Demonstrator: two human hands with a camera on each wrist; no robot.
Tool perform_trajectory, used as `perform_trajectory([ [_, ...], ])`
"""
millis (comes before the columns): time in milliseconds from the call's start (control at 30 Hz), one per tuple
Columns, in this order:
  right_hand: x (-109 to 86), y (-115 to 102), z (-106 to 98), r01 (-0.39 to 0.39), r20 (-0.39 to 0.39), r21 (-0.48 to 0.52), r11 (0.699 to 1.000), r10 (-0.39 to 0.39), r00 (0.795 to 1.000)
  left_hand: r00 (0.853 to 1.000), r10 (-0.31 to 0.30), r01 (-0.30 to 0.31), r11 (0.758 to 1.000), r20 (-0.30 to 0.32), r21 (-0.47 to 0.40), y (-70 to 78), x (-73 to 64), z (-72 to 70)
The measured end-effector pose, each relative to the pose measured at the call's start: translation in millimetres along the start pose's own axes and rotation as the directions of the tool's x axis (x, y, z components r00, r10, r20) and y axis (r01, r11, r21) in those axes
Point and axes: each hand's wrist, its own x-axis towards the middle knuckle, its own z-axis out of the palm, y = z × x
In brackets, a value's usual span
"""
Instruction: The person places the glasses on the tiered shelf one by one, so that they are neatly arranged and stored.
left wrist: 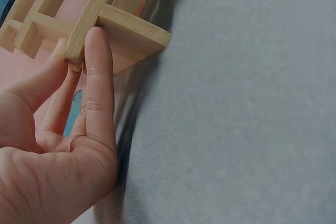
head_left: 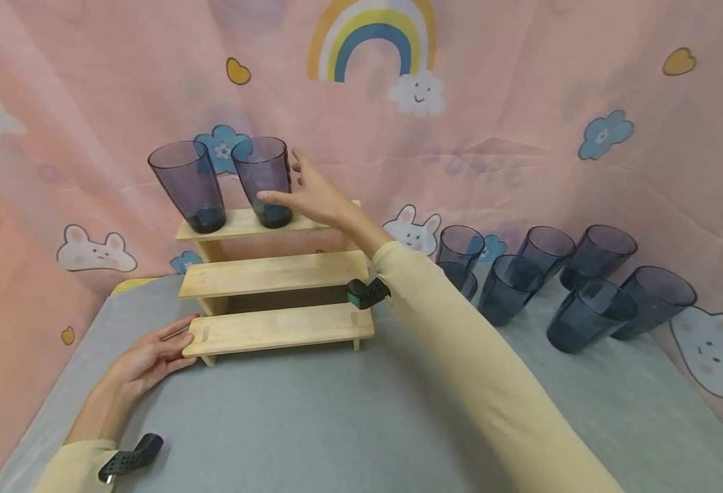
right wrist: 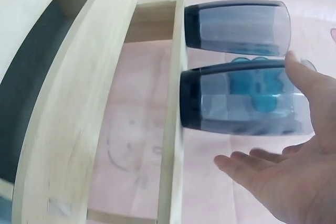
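A three-step wooden shelf (head_left: pixel 275 272) stands on the grey table. On its top step are two tinted glasses, a left glass (head_left: pixel 189 185) and a right glass (head_left: pixel 264 181), both upright. My right hand (head_left: pixel 320 198) is beside the right glass, thumb and fingers spread. In the right wrist view a gap shows between the fingers (right wrist: pixel 247 169) and this glass (right wrist: pixel 252 98); the thumb overlaps its rim. At the lowest step's left end, my left hand (head_left: pixel 148 359) pinches the board (left wrist: pixel 86 35), thumb on one face and fingers on the other.
Several more tinted glasses (head_left: pixel 512 291) stand upright in a group on the table's right side, some partly behind my right sleeve (head_left: pixel 478 349). A pink printed cloth (head_left: pixel 491 89) hangs close behind the shelf and along the sides.
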Motion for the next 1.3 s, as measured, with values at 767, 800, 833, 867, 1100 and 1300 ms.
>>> perform_trajectory([
  [767, -75.8, 30.3, -60.6, 0.049, -0.040, -0.115, 0.992, -0.054, 0.998, 1.000, 0.001, -0.001, 1.000, 0.022, -0.024, 1.8, -1.1, -3.6],
  [800, -80.1, 32.5, -62.8, 0.048, -0.047, -0.122, 0.991, -0.054, 0.997, 1.000, 0.000, 0.000, 1.000, 0.019, -0.023, 1.7, -1.0, -3.7],
  [833, -84.1, 35.0, -64.9, 0.051, -0.053, -0.129, 0.990, -0.058, 0.997, 1.000, -0.001, 0.002, 1.000, 0.015, -0.025, 1.6, -1.0, -3.6],
  [867, -88.4, 36.9, -66.9, 0.053, -0.060, -0.135, 0.989, -0.061, 0.996, 1.000, -0.002, 0.002, 1.000, 0.010, -0.024, 1.6, -0.8, -3.7],
  [1100, -114.0, 52.2, -79.1, 0.072, -0.097, -0.151, 0.986, -0.088, 0.991, 1.000, 0.001, -0.001, 1.000, 0.007, -0.029, 1.1, -0.1, -3.3],
  [1300, -133.9, 71.2, -85.1, 0.063, -0.118, -0.145, 0.987, -0.080, 0.990, 1.000, 0.000, 0.001, 0.999, 0.007, -0.036, 0.2, 0.2, -3.3],
])
